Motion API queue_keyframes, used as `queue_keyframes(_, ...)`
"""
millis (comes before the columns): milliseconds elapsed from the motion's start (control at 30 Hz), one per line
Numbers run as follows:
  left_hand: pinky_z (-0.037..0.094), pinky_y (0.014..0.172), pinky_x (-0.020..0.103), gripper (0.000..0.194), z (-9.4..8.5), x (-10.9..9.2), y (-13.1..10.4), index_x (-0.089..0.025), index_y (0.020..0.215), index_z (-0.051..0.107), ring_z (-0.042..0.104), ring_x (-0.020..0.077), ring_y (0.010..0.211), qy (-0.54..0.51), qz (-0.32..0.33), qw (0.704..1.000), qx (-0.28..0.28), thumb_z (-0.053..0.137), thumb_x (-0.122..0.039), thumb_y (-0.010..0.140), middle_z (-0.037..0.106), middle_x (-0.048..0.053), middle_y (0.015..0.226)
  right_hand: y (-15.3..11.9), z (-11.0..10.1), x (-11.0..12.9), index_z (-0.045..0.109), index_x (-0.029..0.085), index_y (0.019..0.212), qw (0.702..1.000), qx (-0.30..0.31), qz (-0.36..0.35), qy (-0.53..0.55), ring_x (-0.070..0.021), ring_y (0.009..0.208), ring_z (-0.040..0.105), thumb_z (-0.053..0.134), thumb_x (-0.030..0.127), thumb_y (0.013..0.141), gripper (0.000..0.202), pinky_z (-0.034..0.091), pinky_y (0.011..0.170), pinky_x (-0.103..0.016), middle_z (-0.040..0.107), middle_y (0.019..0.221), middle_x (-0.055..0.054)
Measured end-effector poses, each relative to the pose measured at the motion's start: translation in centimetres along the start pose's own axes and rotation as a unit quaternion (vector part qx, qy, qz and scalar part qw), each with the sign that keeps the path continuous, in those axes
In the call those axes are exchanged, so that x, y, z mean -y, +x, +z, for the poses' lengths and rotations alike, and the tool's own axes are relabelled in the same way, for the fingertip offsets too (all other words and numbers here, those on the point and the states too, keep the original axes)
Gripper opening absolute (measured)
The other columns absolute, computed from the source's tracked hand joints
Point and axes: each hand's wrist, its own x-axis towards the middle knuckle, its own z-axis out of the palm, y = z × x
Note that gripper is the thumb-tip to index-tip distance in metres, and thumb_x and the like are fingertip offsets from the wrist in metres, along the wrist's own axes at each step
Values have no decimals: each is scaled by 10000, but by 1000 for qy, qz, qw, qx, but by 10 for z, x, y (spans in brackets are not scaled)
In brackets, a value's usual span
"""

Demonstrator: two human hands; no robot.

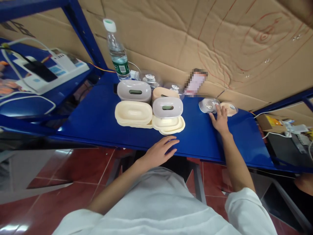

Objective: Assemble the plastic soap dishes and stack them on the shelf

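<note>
My right hand [220, 120] reaches to the right part of the blue table, fingers spread. Its fingertips are at a clear-wrapped grey oval box [207, 105] and a similar peach one [231, 109]; whether they press on them I cannot tell. My left hand [161, 150] hovers by the front edge, fingers apart and holding nothing. Just beyond it lie small cream oval trays [168, 123] and a stack of larger cream trays [133, 112]. Behind these stand a large grey oval cover with a slot [134, 90], a smaller grey one [167, 107] and a peach one [162, 93].
A water bottle [117, 52] stands at the back left, near clear plastic packages [149, 79]. A phone with a blurred screen [195, 82] leans on the cardboard wall [166, 39]. Power strips [58, 70] with cables lie left. Another person's arm [304, 182] shows at the right edge.
</note>
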Motion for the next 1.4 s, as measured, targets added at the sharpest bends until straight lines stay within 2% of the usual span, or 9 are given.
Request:
queue_keyframes(100,597,1141,425,334,0,0,0,-243,1401,656,686,231,1337,14,5,1000,-14,593,-291,1076,663,110,1465,11,8,0,377,251,1679,1000,-14,2,8,-440,1641,228,455,633,1050,741,340,1213,-755,292,1751,-223)
queue_keyframes(267,597,1130,402,279,-17,-7,-3,-244,1313,699,677,226,1341,44,101,993,-49,610,-194,1054,683,110,1441,12,3,27,255,220,1717,998,-44,35,2,-494,1660,108,393,678,1057,815,199,1175,-887,148,1791,-240)
queue_keyframes(367,589,1129,453,337,-31,-7,-1,-241,1336,675,659,258,1350,99,105,981,-133,650,-153,1012,688,133,1418,-1,-23,67,291,230,1707,989,-93,-106,42,-411,1674,164,405,585,1095,716,207,1282,-760,205,1792,-191)
queue_keyframes(500,563,1127,532,332,-38,2,6,-235,1321,673,649,316,1342,221,61,959,-168,667,-155,999,671,154,1430,-17,-54,145,461,301,1626,927,-70,-342,139,-317,1609,384,548,484,1087,576,371,1299,-588,402,1730,-104)
queue_keyframes(700,491,1190,560,366,-29,17,6,-232,1382,646,616,332,1388,283,23,949,-137,629,-169,1022,665,150,1467,-9,-36,218,669,322,1437,881,-22,-462,97,-278,1550,488,652,393,1058,387,389,1308,-590,581,1608,-40)
queue_keyframes(867,505,1154,498,525,-34,19,3,-248,1505,571,659,289,1335,270,27,955,-120,550,-59,1015,739,118,1351,-11,-36,200,741,303,1322,864,-86,-472,152,-221,1283,714,671,284,1049,282,416,1309,-580,794,1274,-5)
queue_keyframes(1033,518,1048,439,422,-35,-7,0,-263,1412,639,736,232,1146,252,77,956,-128,535,-82,1044,804,75,1191,-70,-77,166,672,381,1434,892,-78,-372,246,-260,1231,741,750,241,986,475,509,1235,-606,784,1279,-1)
queue_keyframes(1233,523,918,361,217,8,-41,8,-222,1231,708,725,182,1041,224,176,954,-91,593,-152,1061,801,36,1116,-169,-83,123,721,339,1379,926,-87,-243,274,-285,1086,769,730,136,955,470,574,1128,-642,807,1136,-31)
queue_keyframes(1400,546,972,406,291,40,-40,16,-189,1322,679,710,250,1142,210,179,961,22,627,-149,1039,762,100,1186,-207,-62,93,758,321,1308,948,-122,-155,249,-297,1058,778,696,144,967,390,587,1093,-636,805,1101,-39)
